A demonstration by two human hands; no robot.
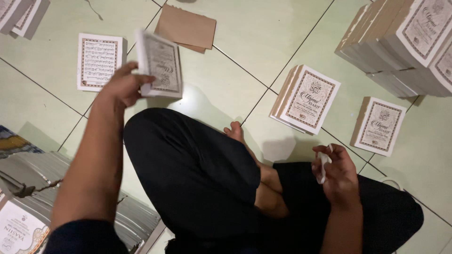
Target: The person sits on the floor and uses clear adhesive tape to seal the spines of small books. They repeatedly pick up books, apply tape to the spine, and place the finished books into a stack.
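Note:
My left hand [123, 87] is raised over the tiled floor and grips a small white booklet [160, 65] with an ornate dark border, held by its left edge. Just left of it another booklet of the same kind [99, 61] lies flat on the floor. My right hand [336, 176] hovers above my right knee, its fingers pinched on a small white strip-like piece [323, 165]. I sit cross-legged in black trousers [197, 178], one bare foot [235, 132] showing between my knees.
A short stack of booklets [308, 99] lies ahead on the right, a single thick one [380, 126] beside it. Tall stacks [405, 42] fill the top right corner. A brown envelope [186, 28] lies at the top, wrapped bundles [28, 188] at the lower left.

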